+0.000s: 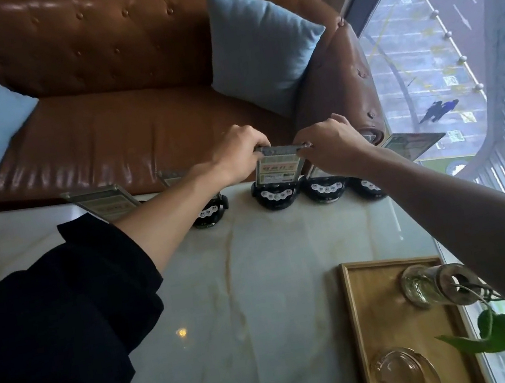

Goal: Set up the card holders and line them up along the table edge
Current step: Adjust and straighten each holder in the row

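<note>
Left hand [239, 153] and right hand [328, 145] pinch the middle card holder [277, 170] by its top corners, which wants squaring against the table edge [30, 211], level with its neighbours.

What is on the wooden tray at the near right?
On the wooden tray stand a glass vase holding a green sprig and a round glass dish. The right forearm covers the tray's far right corner.

- Pale marble surface [261, 290] with faint tan veins.
- Card holders [274, 192] on black bases stand in a row along its far edge.
- Wooden tray [380, 303] lies at its near right.
</note>
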A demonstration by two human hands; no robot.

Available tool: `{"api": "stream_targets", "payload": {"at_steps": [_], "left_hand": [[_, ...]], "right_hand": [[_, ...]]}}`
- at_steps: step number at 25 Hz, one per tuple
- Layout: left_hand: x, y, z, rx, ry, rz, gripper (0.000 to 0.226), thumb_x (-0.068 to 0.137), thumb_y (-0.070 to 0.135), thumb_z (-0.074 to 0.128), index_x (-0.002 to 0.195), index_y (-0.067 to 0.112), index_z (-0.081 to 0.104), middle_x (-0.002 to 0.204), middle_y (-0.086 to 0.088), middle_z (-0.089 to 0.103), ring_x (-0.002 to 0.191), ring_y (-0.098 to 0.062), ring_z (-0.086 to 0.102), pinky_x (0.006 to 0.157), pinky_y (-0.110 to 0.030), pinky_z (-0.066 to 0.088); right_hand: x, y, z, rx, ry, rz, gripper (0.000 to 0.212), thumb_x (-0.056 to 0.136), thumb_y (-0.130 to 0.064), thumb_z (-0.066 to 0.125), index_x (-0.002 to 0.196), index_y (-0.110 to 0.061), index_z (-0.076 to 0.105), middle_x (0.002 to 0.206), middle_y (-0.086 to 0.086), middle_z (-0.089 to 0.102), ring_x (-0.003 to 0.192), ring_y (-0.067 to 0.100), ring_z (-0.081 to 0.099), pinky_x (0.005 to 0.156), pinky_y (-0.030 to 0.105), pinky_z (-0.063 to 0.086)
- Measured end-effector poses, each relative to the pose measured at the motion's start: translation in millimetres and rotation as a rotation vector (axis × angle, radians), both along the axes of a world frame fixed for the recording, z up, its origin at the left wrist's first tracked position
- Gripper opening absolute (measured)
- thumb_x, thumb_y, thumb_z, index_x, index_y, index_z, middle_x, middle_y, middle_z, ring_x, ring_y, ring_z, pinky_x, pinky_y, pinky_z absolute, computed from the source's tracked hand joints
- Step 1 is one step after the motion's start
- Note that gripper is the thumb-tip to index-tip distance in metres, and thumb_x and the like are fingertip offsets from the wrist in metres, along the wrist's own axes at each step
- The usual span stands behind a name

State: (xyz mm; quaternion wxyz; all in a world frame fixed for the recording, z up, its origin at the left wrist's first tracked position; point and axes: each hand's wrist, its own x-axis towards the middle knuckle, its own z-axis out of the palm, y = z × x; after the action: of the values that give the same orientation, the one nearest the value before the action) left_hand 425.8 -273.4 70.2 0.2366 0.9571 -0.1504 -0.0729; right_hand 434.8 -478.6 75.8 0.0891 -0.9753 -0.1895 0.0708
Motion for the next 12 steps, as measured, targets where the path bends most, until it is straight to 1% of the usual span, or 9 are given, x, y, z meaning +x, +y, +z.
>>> {"api": "stream_targets", "payload": {"at_steps": [2, 4, 7, 10, 12], "left_hand": [[1, -4, -2, -0.022, -0.001, 0.016, 0.023, 0.088, 0.008, 0.065, 0.104, 0.018, 0.078, 0.103, -0.006, 0.077, 0.097, -0.025, 0.069, 0.084, -0.041, 0.055], [2, -7, -1, -0.021, 0.005, 0.016, 0.022, 0.089, 0.009, 0.065, 0.105, 0.019, 0.078, 0.104, -0.006, 0.077, 0.099, -0.025, 0.068, 0.086, -0.042, 0.054], [4, -6, 2, 0.006, 0.038, -0.003, 0.023, 0.089, 0.01, 0.064, 0.106, 0.019, 0.077, 0.106, -0.006, 0.076, 0.101, -0.025, 0.067, 0.087, -0.038, 0.053], [0, 2, 2, 0.015, 0.064, -0.003, 0.021, 0.089, 0.016, 0.066, 0.106, 0.022, 0.076, 0.103, -0.003, 0.075, 0.096, -0.023, 0.067, 0.082, -0.039, 0.054], [-5, 9, 2, 0.024, 0.085, 0.001, 0.021, 0.088, 0.02, 0.068, 0.108, 0.024, 0.075, 0.098, 0.0, 0.073, 0.091, -0.022, 0.066, 0.08, -0.042, 0.056]], "right_hand": [[0, -5, -2, 0.003, 0.001, -0.014, 0.02, 0.093, -0.024, 0.055, 0.104, -0.026, 0.072, 0.098, 0.002, 0.075, 0.103, 0.027, 0.065, 0.113, 0.05, 0.026], [1, -9, -5, 0.012, -0.004, -0.022, 0.019, 0.094, -0.026, 0.055, 0.103, -0.026, 0.072, 0.097, 0.002, 0.075, 0.101, 0.028, 0.065, 0.11, 0.049, 0.029], [3, -9, -9, 0.039, 0.004, -0.017, 0.018, 0.093, -0.027, 0.057, 0.102, -0.026, 0.072, 0.097, 0.002, 0.076, 0.099, 0.029, 0.065, 0.106, 0.048, 0.034], [1, -5, -10, 0.076, 0.019, -0.02, 0.019, 0.092, -0.023, 0.056, 0.103, -0.025, 0.072, 0.1, 0.003, 0.075, 0.101, 0.029, 0.065, 0.107, 0.049, 0.036], [-1, -5, -11, 0.077, 0.022, -0.034, 0.02, 0.093, -0.021, 0.055, 0.104, -0.024, 0.071, 0.101, 0.004, 0.075, 0.101, 0.03, 0.064, 0.105, 0.047, 0.038]]}}
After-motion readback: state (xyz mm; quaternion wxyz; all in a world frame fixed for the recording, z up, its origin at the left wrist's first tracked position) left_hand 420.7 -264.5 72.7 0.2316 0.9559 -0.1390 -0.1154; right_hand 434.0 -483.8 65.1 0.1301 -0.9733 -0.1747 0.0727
